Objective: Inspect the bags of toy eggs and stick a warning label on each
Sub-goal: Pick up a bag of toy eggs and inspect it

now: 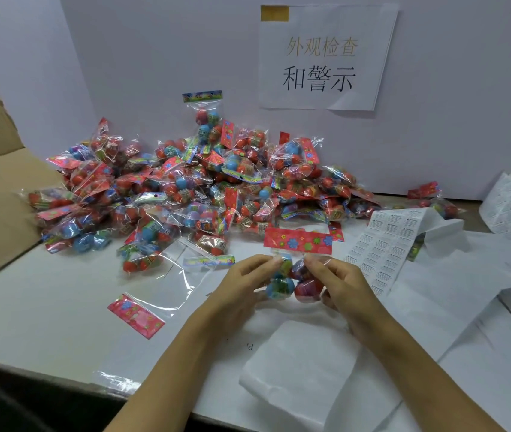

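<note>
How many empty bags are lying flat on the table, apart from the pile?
2 that I can make out: an empty bag with a red header card near the left hand, and an empty bag with a blue-green header card at the pile's front edge. Others may be hidden under the pile.

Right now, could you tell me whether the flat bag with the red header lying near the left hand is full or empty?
Empty: the flat bag lies collapsed, no eggs showing through.

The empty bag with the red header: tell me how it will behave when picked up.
The empty bag would probably flop and feel very light: it is thin clear film lying flat. Its glossy surface may slip between fingers; the red header looks stiffer to pinch.
</note>
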Tool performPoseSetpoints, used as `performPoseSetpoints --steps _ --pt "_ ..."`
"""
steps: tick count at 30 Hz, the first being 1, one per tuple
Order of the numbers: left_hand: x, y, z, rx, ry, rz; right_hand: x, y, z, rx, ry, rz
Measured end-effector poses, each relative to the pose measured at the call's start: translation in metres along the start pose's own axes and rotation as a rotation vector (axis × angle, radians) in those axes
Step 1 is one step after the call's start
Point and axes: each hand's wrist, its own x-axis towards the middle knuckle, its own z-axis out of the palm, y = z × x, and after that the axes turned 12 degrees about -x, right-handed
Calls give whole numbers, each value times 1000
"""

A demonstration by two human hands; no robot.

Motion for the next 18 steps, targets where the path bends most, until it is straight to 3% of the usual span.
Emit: performPoseSetpoints --steps 8,18 --pt "2 0 -4 -30 -3 -32 -2 3 2 -41 -46 -26" --pt "1 -6 -5 92 49 99 5 13 2 -36 3 47"
